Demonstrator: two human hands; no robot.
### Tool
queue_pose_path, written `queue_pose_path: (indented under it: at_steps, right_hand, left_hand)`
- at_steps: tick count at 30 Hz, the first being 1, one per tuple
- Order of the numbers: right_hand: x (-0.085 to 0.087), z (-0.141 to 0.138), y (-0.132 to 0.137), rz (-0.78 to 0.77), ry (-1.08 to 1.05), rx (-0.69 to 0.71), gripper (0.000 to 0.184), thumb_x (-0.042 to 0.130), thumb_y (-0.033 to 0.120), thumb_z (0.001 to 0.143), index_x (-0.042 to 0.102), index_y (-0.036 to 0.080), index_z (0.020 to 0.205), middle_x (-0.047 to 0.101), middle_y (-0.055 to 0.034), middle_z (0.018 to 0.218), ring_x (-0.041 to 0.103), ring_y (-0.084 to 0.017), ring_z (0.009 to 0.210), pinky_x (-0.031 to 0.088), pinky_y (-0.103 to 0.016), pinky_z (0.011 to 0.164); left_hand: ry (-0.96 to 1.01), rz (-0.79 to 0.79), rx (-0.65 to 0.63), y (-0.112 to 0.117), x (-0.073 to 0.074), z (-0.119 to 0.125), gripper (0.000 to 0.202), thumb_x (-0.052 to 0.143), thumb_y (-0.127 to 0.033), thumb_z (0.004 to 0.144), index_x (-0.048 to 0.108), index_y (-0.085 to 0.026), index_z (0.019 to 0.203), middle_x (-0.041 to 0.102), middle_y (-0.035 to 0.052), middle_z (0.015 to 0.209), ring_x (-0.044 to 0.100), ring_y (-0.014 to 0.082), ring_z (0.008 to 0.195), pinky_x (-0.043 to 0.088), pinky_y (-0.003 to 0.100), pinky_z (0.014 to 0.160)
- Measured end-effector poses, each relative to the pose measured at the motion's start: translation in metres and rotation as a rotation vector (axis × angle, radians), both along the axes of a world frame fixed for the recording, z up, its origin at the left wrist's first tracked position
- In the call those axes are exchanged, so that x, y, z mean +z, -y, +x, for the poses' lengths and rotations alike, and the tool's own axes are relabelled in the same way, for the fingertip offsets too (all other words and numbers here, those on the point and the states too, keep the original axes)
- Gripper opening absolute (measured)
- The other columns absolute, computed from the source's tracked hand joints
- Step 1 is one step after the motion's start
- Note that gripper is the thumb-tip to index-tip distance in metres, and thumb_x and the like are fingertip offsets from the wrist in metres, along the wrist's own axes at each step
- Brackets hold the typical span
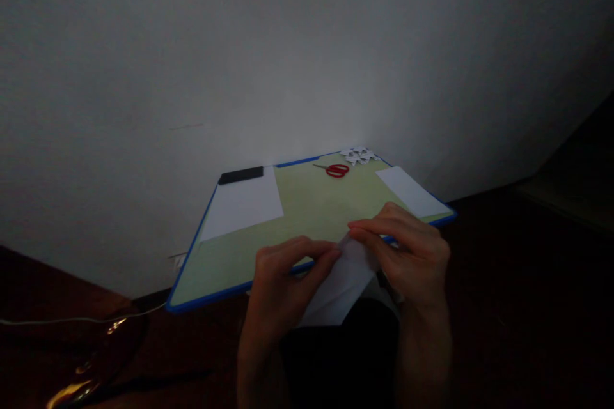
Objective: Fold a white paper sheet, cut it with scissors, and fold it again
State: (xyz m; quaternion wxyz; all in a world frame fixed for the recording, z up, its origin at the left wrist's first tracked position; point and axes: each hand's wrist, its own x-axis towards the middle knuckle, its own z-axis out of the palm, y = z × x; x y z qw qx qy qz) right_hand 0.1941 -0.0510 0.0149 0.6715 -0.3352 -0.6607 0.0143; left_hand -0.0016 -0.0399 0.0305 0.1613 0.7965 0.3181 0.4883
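Between my two hands hangs a white sheet of paper (338,287), tilted, its top edge up near the fingertips. My left hand (290,278) pinches it at the upper left with thumb and forefinger. On the other side my right hand (407,249) pinches the paper near its top, the other fingers curled. Both hands are just off the near edge of a pale green table (307,211) with a blue rim. The paper's right part is partly hidden behind my right hand.
Red-handled scissors (337,170) lie toward the table's back, beside several folded white paper pieces (359,155). A white sheet (244,204) with a dark flat object (240,175) at its top lies left. More white paper (412,192) lies right. Behind stands a wall (307,64).
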Motion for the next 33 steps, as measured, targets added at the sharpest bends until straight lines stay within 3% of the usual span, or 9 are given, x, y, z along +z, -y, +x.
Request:
queue_pose_path:
  at_steps: [3, 11, 18, 25, 29, 33]
  right_hand:
    - [-0.002, 0.005, -0.003, -0.013, 0.040, 0.005, 0.010, 0.081, 0.015, 0.092, 0.079, 0.025, 0.090, 0.074, 0.0030, 0.076, 0.061, -0.014, 0.065, 0.044, -0.030, 0.060]
    - [-0.013, 0.014, -0.014, -0.229, 0.162, 0.018, 0.013, 0.077, 0.030, 0.096, 0.078, 0.025, 0.084, 0.073, 0.0032, 0.068, 0.063, -0.014, 0.058, 0.048, -0.029, 0.060]
    - [-0.014, 0.015, -0.015, -0.213, 0.163, 0.069, 0.012, 0.073, 0.026, 0.098, 0.082, 0.027, 0.090, 0.083, 0.0004, 0.082, 0.075, -0.018, 0.071, 0.056, -0.031, 0.070]
    - [-0.013, 0.014, -0.019, -0.259, 0.144, 0.058, 0.020, 0.071, 0.026, 0.100, 0.078, 0.025, 0.081, 0.077, 0.0015, 0.074, 0.071, -0.016, 0.067, 0.051, -0.029, 0.066]
    - [-0.011, 0.014, -0.015, -0.262, 0.140, 0.108, 0.016, 0.068, 0.023, 0.102, 0.078, 0.025, 0.089, 0.076, 0.0009, 0.080, 0.070, -0.016, 0.074, 0.053, -0.029, 0.071]
    - [-0.010, 0.017, -0.012, -0.272, 0.121, 0.180, 0.016, 0.074, 0.026, 0.098, 0.079, 0.028, 0.113, 0.077, -0.0012, 0.093, 0.072, -0.018, 0.085, 0.057, -0.031, 0.077]
  left_hand:
    - [-0.004, -0.071, -0.011, -0.001, -0.001, -0.003, 0.009, 0.082, -0.017, 0.088, 0.084, -0.025, 0.086, 0.083, -0.0047, 0.077, 0.076, 0.0123, 0.064, 0.058, 0.020, 0.063]
    - [0.039, -0.296, -0.011, -0.003, -0.002, -0.001, 0.007, 0.081, -0.024, 0.087, 0.086, -0.024, 0.082, 0.083, -0.0001, 0.075, 0.078, 0.0179, 0.064, 0.063, 0.025, 0.063]
    - [0.079, -0.356, -0.043, -0.005, -0.004, 0.000, 0.006, 0.082, -0.023, 0.086, 0.086, -0.025, 0.082, 0.083, 0.0004, 0.075, 0.078, 0.0172, 0.065, 0.063, 0.024, 0.063]
    - [0.117, -0.358, -0.019, -0.004, -0.004, 0.001, 0.005, 0.084, -0.021, 0.083, 0.086, -0.025, 0.081, 0.083, -0.0004, 0.074, 0.078, 0.0166, 0.065, 0.063, 0.023, 0.063]
    - [0.146, -0.370, 0.018, -0.005, -0.003, -0.002, 0.005, 0.084, -0.023, 0.084, 0.086, -0.025, 0.079, 0.083, 0.0002, 0.074, 0.078, 0.0185, 0.067, 0.064, 0.026, 0.064]
    - [0.248, -0.373, 0.076, -0.006, -0.002, -0.005, 0.004, 0.084, -0.023, 0.083, 0.085, -0.026, 0.080, 0.083, 0.0001, 0.077, 0.079, 0.0182, 0.070, 0.065, 0.026, 0.067]
